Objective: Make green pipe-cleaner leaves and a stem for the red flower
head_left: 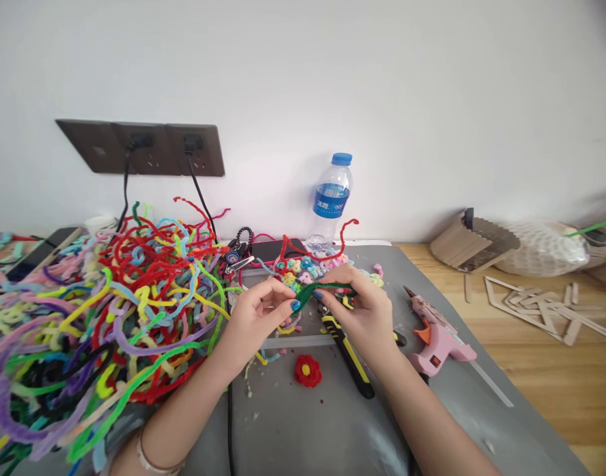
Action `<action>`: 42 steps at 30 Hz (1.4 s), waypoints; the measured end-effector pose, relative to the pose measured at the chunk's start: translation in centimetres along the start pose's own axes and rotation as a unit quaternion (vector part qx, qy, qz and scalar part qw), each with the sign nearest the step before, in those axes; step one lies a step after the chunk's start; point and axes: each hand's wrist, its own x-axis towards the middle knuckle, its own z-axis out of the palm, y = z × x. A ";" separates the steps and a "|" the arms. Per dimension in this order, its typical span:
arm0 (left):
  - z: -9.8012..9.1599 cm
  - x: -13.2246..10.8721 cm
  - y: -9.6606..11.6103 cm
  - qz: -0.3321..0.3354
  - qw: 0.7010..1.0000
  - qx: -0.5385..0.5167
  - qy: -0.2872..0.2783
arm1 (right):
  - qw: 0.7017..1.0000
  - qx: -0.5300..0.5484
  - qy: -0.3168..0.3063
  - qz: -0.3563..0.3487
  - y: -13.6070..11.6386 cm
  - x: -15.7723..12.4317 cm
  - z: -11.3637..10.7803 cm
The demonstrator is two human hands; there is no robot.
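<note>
Both of my hands meet over the middle of the grey mat, pinching a dark green pipe cleaner [306, 295] that is bent into a narrow leaf-like loop. My left hand [263, 314] grips its left end between thumb and fingertips. On the other side, my right hand [359, 304] pinches it near the middle, and a length of it runs under the fingers. A red pipe-cleaner flower [308, 371] with a yellow centre lies below the hands. Yellow-and-black pliers [351, 360] rest partly hidden behind my right hand.
A large tangle of coloured pipe cleaners [149, 297] covers the left side. Small pastel flowers [310, 266] are heaped behind my hands, before a water bottle [331, 201]. To the right lie a pink glue gun [436, 337] and wooden sticks [545, 307]. A black cable [230, 423] crosses the mat.
</note>
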 end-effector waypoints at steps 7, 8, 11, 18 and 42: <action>-0.1 -0.2 -0.8 -0.034 0.999 0.019 -0.028 | 0.999 -0.012 -0.027 -0.037 0.1 0.1 -0.1; -0.2 -0.2 -0.9 -0.035 0.999 0.027 -0.030 | 0.999 -0.014 -0.032 -0.041 0.1 0.1 -0.2; -0.3 -0.2 -0.7 -0.042 0.997 0.051 -0.040 | 0.998 -0.015 -0.036 -0.051 0.3 0.0 -0.2; -0.2 -0.1 -0.3 -0.053 0.995 0.065 -0.051 | 0.998 -0.014 -0.025 -0.056 0.3 0.0 -0.1; -0.3 -0.3 -0.3 -0.144 0.977 -0.071 -0.139 | 0.998 0.019 -0.020 -0.049 0.0 0.1 0.0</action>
